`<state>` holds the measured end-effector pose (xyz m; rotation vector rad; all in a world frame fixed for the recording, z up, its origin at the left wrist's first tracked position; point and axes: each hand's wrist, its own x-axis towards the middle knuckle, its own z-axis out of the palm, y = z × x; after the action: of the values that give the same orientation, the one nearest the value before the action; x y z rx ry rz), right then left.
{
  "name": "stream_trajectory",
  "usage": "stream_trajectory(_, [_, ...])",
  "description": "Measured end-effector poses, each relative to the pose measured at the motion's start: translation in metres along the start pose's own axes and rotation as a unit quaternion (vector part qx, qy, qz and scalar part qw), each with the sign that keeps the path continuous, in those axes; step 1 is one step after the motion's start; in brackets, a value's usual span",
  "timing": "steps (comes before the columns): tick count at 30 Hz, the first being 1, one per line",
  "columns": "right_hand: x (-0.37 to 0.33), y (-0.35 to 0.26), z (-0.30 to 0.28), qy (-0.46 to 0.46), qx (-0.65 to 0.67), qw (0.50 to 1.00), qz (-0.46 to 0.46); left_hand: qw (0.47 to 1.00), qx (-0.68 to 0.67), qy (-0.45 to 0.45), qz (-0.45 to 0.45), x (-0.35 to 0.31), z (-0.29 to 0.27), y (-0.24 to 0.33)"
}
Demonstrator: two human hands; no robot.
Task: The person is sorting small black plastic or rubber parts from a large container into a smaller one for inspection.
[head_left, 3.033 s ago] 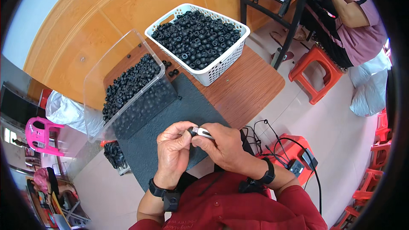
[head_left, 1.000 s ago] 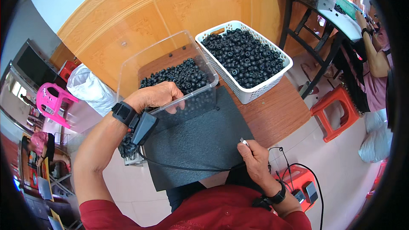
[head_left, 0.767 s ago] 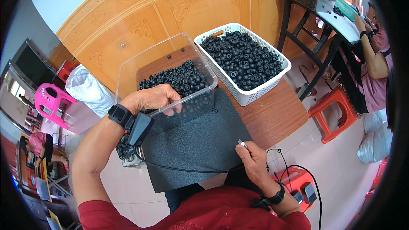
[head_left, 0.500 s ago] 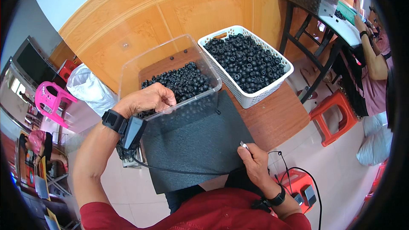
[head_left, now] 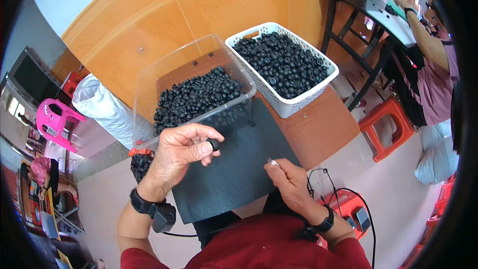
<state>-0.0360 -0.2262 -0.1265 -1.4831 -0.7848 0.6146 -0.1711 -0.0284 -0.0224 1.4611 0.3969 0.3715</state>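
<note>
My left hand (head_left: pixel 181 152) pinches a small round black part (head_left: pixel 213 144) between thumb and fingers, above the near side of the clear plastic bin and over a dark grey mat (head_left: pixel 224 169). To the right, my right hand (head_left: pixel 289 179) is closed around a small blade-like tool (head_left: pixel 272 161); only its shiny tip shows past the thumb. The clear plastic bin (head_left: pixel 253 89) holds a heap of black ring-shaped parts (head_left: pixel 199 92). Right of it, a white perforated basket (head_left: pixel 294 108) is filled with similar black parts.
Bin and basket stand on a brown wooden table (head_left: pixel 318 137) against a wood-panelled wall. A white sack (head_left: pixel 102 102) and pink chair (head_left: pixel 55 124) are at left. On the right are a red stool (head_left: pixel 386 127), a black-legged table and another person (head_left: pixel 430 69). Cables run beside a low red stool.
My left hand has come back from the bin toward me and now shows a black part between its fingers. My right hand, still on its tool, has shifted slightly left and up.
</note>
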Motion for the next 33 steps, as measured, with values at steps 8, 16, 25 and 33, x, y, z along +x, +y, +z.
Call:
stream_trajectory(8, [0.01,-0.021,0.02,-0.02,-0.018,0.988,-0.155,0.97,-0.242,0.001,-0.01,-0.017,0.024,-0.062])
stream_trajectory(16, [0.011,-0.016,0.031,-0.025,-0.071,0.974,-0.212,0.969,-0.244,0.044,0.014,-0.025,0.038,-0.076])
stream_trajectory(25, [0.013,-0.011,0.036,0.006,-0.094,0.966,-0.241,0.958,-0.282,0.052,0.003,-0.027,0.047,-0.084])
stream_trajectory(33, [0.011,-0.004,0.037,0.04,-0.16,0.944,-0.286,0.947,-0.31,0.08,0.0,-0.03,0.053,-0.091])
